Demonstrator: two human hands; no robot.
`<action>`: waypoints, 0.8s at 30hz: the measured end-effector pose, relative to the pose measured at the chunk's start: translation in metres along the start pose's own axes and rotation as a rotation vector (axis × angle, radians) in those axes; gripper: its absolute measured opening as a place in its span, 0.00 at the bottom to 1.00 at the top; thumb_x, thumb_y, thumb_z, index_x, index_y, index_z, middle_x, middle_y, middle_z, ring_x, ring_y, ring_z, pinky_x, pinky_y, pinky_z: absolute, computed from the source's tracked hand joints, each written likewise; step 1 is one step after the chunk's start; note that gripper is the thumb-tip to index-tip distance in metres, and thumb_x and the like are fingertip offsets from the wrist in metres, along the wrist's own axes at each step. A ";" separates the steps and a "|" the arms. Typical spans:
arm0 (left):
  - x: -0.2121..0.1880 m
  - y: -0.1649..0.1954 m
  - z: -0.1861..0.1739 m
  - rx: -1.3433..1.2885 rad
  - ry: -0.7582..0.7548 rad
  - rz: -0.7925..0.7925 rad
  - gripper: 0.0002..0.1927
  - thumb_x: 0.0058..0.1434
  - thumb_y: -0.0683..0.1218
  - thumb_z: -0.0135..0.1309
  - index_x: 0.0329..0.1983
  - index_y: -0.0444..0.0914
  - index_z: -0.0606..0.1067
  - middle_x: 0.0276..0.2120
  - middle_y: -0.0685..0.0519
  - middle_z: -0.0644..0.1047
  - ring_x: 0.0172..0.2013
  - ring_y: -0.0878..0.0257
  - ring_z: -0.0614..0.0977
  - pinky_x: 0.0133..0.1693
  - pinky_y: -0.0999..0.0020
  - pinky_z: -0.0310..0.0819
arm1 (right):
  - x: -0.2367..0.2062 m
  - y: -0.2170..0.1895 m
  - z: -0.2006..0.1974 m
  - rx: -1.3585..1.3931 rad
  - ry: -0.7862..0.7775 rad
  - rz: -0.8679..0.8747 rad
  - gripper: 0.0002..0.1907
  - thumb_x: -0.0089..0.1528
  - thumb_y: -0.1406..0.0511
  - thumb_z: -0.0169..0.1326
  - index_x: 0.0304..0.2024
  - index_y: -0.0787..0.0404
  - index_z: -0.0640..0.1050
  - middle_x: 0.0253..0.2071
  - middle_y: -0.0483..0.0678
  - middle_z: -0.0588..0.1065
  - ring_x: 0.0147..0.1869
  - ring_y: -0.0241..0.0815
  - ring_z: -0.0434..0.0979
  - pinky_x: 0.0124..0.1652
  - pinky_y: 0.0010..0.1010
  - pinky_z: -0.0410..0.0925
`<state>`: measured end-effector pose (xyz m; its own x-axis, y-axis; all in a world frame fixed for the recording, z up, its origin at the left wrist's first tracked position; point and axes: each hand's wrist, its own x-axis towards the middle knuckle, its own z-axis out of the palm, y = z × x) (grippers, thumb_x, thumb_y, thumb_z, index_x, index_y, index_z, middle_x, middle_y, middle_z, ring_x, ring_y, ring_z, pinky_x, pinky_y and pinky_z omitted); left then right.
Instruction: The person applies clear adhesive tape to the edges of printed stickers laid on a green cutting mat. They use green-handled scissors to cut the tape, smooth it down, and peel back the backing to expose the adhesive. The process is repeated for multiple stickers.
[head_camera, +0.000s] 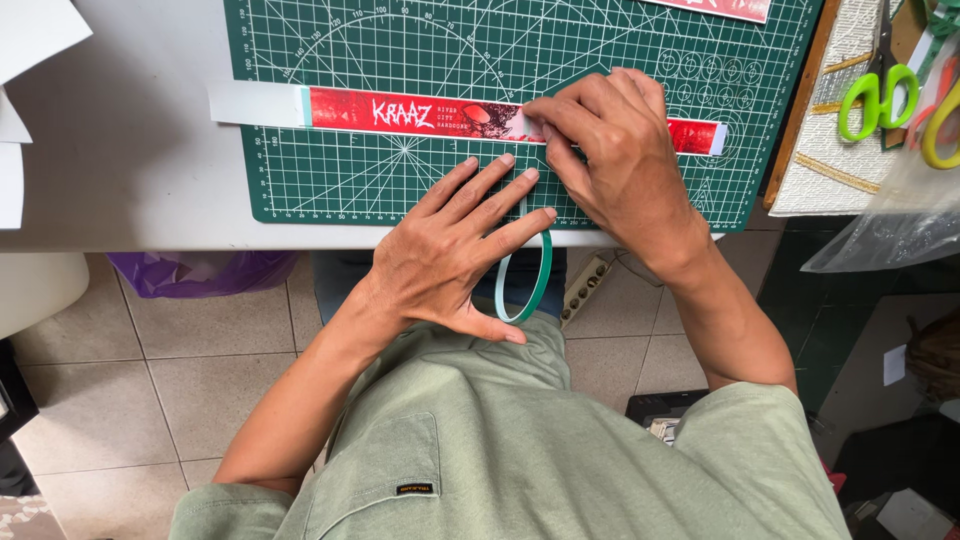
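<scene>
While the right hand (615, 150) presses its fingertips down on the red strip (420, 113), pinning it flat to the green mat (330, 60), the left hand (450, 255) lies open, fingers spread on the mat's near edge with a teal ring (541, 280) looped under them. Looks like it's just steadying things; it isn't gripping anything. The strip runs left to right across the mat, white lettering on red, with a plain white tail (255, 103) sticking off the left side onto the table (120, 150). Another red printed piece (715, 8) peeks in at the top. Green-handled scissors (878, 95) sit off to the right, beside a clear plastic bag (890, 215).
</scene>
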<state>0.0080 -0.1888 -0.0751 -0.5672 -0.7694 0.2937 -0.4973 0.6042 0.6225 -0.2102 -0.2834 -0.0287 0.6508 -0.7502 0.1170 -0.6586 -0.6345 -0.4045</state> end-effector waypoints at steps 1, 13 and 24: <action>0.000 0.000 0.000 0.001 0.001 0.001 0.59 0.50 0.88 0.38 0.70 0.44 0.69 0.68 0.41 0.69 0.71 0.42 0.67 0.72 0.43 0.55 | 0.000 0.001 0.000 -0.007 0.005 -0.009 0.09 0.70 0.69 0.61 0.53 0.59 0.82 0.44 0.45 0.77 0.49 0.43 0.76 0.63 0.44 0.62; 0.000 0.000 -0.001 0.012 0.003 0.002 0.58 0.52 0.88 0.37 0.70 0.44 0.69 0.69 0.41 0.69 0.71 0.42 0.67 0.72 0.45 0.55 | 0.011 0.008 -0.005 -0.026 -0.007 -0.066 0.03 0.70 0.67 0.62 0.45 0.59 0.82 0.42 0.42 0.79 0.46 0.39 0.77 0.55 0.37 0.61; -0.001 0.000 0.003 0.007 0.001 -0.007 0.59 0.51 0.89 0.34 0.70 0.45 0.69 0.68 0.41 0.70 0.71 0.42 0.66 0.72 0.44 0.55 | 0.015 0.009 -0.004 -0.167 -0.035 -0.160 0.04 0.69 0.65 0.65 0.42 0.57 0.82 0.37 0.40 0.77 0.42 0.37 0.76 0.56 0.39 0.61</action>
<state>0.0070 -0.1878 -0.0776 -0.5632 -0.7737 0.2903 -0.5055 0.6004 0.6197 -0.2079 -0.3010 -0.0274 0.7628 -0.6323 0.1354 -0.5972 -0.7691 -0.2276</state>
